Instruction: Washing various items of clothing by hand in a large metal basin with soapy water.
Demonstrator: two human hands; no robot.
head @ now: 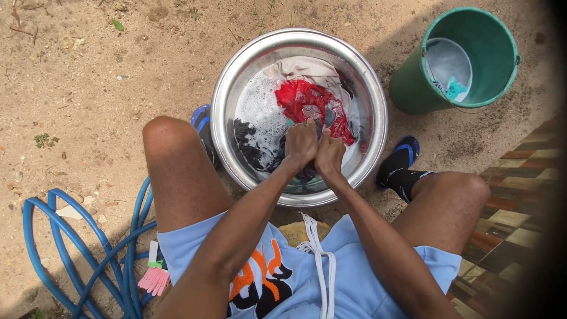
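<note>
A wide metal basin sits on sandy ground between my knees, holding soapy water and wet clothes. A red garment lies in the middle, a pale one behind it, and a dark one at the left under foam. My left hand and my right hand are pressed together at the near side of the basin. Both fists are closed on a bunched piece of dark wet cloth just above the water.
A green bucket with a little soapy water stands at the upper right. A coiled blue hose lies at the lower left with a pink brush beside it. Patterned tiles border the right edge. My feet wear blue sandals.
</note>
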